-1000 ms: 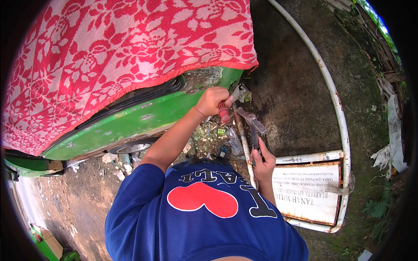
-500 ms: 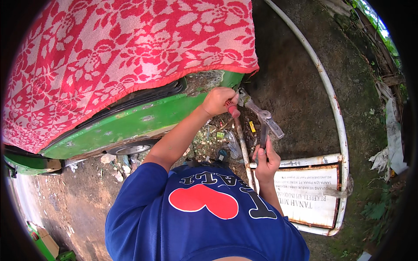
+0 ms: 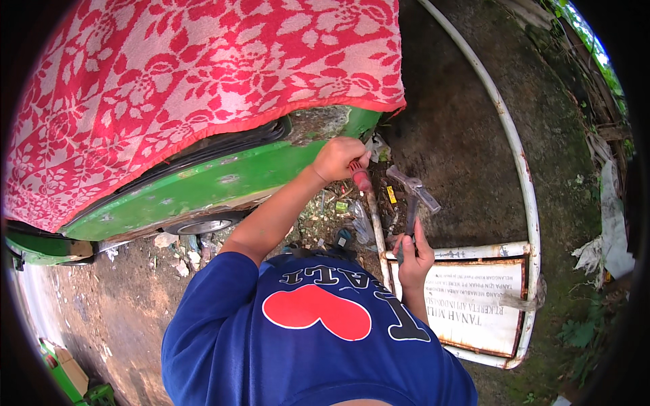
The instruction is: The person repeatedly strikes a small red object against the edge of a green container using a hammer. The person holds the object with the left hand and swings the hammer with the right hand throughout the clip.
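My left hand (image 3: 340, 160) is closed around a red-handled tool (image 3: 360, 177) at the rear corner of the green car body (image 3: 237, 174). The handle's end points back toward me; its other end is hidden by my fingers and the bodywork, so I cannot tell its kind. Bare, scraped patches mark the car's paint near this hand. In my right hand (image 3: 415, 256) is a claw hammer (image 3: 414, 189), gripped by its dark handle. The hammer's metal head is raised to the right of the red handle, apart from it.
A red and pink floral cloth (image 3: 223, 68) covers the car's top. Right of me, a rusty white pipe frame (image 3: 504, 115) lies on the ground with a white sign panel (image 3: 467, 304). Litter and a small yellow piece (image 3: 391, 195) lie below my hands. A car wheel (image 3: 205, 225) shows underneath.
The hammer head has tipped back a little toward me. My left hand and the red-handled tool stay nearly in place.
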A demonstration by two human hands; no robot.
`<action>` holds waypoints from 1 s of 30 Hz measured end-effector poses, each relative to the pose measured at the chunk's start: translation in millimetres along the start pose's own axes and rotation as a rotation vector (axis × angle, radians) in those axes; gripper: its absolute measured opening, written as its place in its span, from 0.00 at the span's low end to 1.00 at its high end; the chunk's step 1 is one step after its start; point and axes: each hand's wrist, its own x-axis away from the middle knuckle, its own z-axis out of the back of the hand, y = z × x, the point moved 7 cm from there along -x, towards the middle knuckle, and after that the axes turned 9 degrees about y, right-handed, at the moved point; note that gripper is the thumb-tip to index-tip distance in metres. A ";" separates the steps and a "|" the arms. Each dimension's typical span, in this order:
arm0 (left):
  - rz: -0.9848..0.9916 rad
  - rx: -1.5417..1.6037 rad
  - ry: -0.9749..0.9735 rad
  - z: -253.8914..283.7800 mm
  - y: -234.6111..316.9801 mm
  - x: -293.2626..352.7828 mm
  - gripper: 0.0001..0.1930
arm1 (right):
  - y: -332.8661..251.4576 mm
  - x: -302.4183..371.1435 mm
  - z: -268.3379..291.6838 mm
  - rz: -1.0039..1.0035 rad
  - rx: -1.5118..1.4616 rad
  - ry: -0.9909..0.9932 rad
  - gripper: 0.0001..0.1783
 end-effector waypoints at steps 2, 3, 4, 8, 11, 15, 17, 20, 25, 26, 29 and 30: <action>-0.013 -0.003 -0.004 -0.5 -1.3 -0.2 0.17 | -0.4 -0.9 -0.1 -0.004 -0.002 0.001 0.25; -0.019 -0.005 -0.006 -0.7 -1.6 -0.5 0.17 | -1.0 -1.5 -0.4 -0.006 -0.004 0.001 0.25; -0.016 0.002 -0.009 -1.0 -2.2 -1.0 0.17 | -1.9 -1.9 -0.7 -0.009 0.002 0.001 0.25; -0.002 0.018 -0.016 -1.6 -5.6 -4.5 0.17 | -7.8 -3.1 -1.8 -0.005 0.018 0.003 0.24; 0.012 0.014 -0.013 -1.7 -8.6 -5.8 0.16 | -25.4 -3.4 -3.3 0.121 -0.033 0.020 0.23; 0.020 -0.020 -0.012 -4.0 -9.2 -6.3 0.17 | -29.0 -1.6 -13.6 0.386 0.357 -0.044 0.22; -0.010 0.033 -0.060 -7.7 -10.1 -6.2 0.16 | -22.6 -11.8 -15.6 0.241 0.292 -0.051 0.22; 0.011 0.035 -0.075 -6.3 -8.1 -4.3 0.14 | -18.9 -11.6 -6.1 0.062 0.140 0.000 0.22; 0.116 -0.015 -0.149 -14.1 -24.5 0.0 0.09 | -15.5 -3.7 -5.9 0.246 0.175 -0.023 0.22; 0.114 -0.051 -0.150 -17.8 -25.0 -0.2 0.09 | -15.4 -4.8 -12.1 0.267 0.288 -0.064 0.22; 0.139 -0.048 -0.133 -24.3 -19.4 5.5 0.09 | -18.5 -7.2 -7.0 0.065 0.167 -0.022 0.22; 0.150 -0.027 -0.124 -25.1 -17.4 6.6 0.09 | -15.0 -7.0 -2.3 0.090 0.046 0.018 0.22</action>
